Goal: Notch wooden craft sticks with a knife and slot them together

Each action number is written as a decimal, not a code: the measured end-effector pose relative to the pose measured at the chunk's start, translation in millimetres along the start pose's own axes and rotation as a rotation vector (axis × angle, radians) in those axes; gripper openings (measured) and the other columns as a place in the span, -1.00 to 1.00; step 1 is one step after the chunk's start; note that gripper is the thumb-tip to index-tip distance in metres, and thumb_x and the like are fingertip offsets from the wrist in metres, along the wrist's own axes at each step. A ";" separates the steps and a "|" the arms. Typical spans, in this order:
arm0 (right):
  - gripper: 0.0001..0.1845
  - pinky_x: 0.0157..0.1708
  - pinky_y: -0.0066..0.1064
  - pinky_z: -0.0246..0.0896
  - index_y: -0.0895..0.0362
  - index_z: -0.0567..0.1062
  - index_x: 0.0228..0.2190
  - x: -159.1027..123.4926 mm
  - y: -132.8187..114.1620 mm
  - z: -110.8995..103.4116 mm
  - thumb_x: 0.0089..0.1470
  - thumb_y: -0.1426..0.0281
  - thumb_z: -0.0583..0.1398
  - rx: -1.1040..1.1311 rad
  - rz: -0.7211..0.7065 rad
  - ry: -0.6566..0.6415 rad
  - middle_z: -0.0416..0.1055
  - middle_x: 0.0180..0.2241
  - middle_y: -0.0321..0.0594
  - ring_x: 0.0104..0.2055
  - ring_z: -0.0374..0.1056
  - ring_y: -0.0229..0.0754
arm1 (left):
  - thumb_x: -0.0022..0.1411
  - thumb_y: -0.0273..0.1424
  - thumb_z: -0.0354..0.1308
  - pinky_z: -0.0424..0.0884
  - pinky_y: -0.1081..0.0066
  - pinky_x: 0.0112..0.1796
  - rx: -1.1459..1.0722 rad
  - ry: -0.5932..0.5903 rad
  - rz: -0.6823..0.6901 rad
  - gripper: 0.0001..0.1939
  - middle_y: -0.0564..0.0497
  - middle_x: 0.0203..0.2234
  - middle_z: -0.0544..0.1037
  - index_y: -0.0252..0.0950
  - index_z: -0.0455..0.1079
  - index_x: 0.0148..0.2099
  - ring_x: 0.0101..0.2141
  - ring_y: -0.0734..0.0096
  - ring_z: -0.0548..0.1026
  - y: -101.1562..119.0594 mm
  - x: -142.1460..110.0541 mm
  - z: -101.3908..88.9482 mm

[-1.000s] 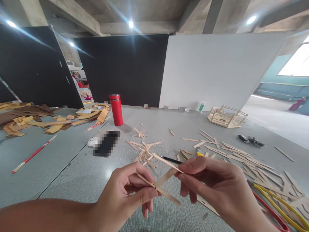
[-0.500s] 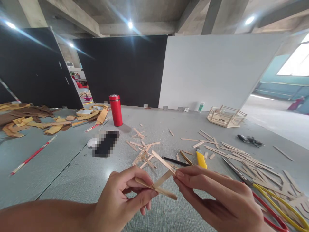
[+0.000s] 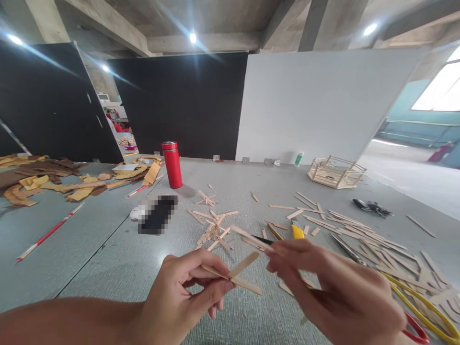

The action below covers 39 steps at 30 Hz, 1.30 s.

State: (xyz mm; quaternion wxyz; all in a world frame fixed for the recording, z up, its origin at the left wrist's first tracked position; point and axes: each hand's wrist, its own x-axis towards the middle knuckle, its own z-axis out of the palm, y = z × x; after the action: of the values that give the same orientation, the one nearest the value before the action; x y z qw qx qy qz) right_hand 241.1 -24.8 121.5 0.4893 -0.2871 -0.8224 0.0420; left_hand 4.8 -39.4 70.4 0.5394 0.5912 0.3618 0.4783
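Observation:
Between thumb and fingers, my left hand point(image 3: 196, 282) pinches a wooden craft stick point(image 3: 249, 286) with a shorter stick piece point(image 3: 245, 265) angling up from its middle. To the right, my right hand point(image 3: 323, 282) is closed on another craft stick point(image 3: 247, 235), whose free end points up and left. A gap separates this stick from the piece in my left hand. Beyond the hands lies a loose heap of short stick pieces point(image 3: 215, 227). Behind my right hand, a yellow cutter knife point(image 3: 297, 231) is partly covered.
Many craft sticks point(image 3: 381, 239) and long-handled scissors point(image 3: 420, 297) lie at right. A hexagonal stick frame point(image 3: 336, 173) stands farther back. A red flask point(image 3: 172, 165), a blurred dark phone-like object point(image 3: 158, 215), a red pencil point(image 3: 50, 232) and paper scraps point(image 3: 82, 184) are at left.
My right hand has moved right with its craft stick, whose end has come away from the short piece's tip. My left hand has stayed nearly still.

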 end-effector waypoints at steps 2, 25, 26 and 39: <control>-0.87 -0.56 -0.50 0.38 0.01 0.44 -0.24 5.3 -3.2 -0.9 0.31 0.50 0.19 0.221 0.271 0.043 0.47 -0.46 -0.33 -0.53 0.43 -0.29 | 0.24 -0.30 0.37 0.41 0.57 -0.53 -0.074 -0.039 -0.066 -0.77 0.08 -0.60 0.51 -0.32 0.42 -0.26 -0.61 0.59 0.41 4.8 1.7 0.9; -0.71 -0.56 -0.48 0.16 0.12 0.46 -0.30 22.7 -7.0 -27.0 0.40 0.21 0.10 0.753 0.692 -0.755 0.31 -0.36 -0.28 -0.53 0.27 -0.37 | 0.25 -0.20 0.39 0.22 0.64 -0.57 -0.256 -0.420 -0.292 -0.67 0.09 -0.54 0.50 -0.32 0.37 -0.24 -0.61 0.68 0.32 12.5 5.0 -2.2; -0.71 -0.56 -0.48 0.19 0.13 0.46 -0.29 21.8 -6.2 -26.3 0.40 0.21 0.10 0.785 0.710 -0.755 0.32 -0.35 -0.27 -0.53 0.33 -0.35 | 0.24 -0.19 0.39 0.21 0.64 -0.57 -0.259 -0.421 -0.294 -0.66 0.09 -0.55 0.49 -0.32 0.37 -0.23 -0.62 0.68 0.32 12.7 5.3 -1.9; -0.72 -0.46 -0.51 0.21 0.11 0.50 -0.12 11.6 4.7 -3.9 0.22 0.22 0.34 1.103 0.745 -0.555 0.33 -0.36 -0.32 -0.42 0.26 -0.34 | 0.30 -0.29 0.35 0.28 0.63 -0.58 -0.295 -0.313 -0.189 -0.75 -0.06 -0.40 0.63 -0.34 0.38 -0.21 -0.59 0.64 0.41 10.8 6.5 -4.9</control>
State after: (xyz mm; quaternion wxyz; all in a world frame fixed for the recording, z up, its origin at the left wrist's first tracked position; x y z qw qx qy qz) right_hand 242.3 -15.7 130.9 0.2893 -0.2385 -0.6229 0.6866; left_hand 1.0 -33.5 82.0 0.7118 0.5365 0.2533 0.3759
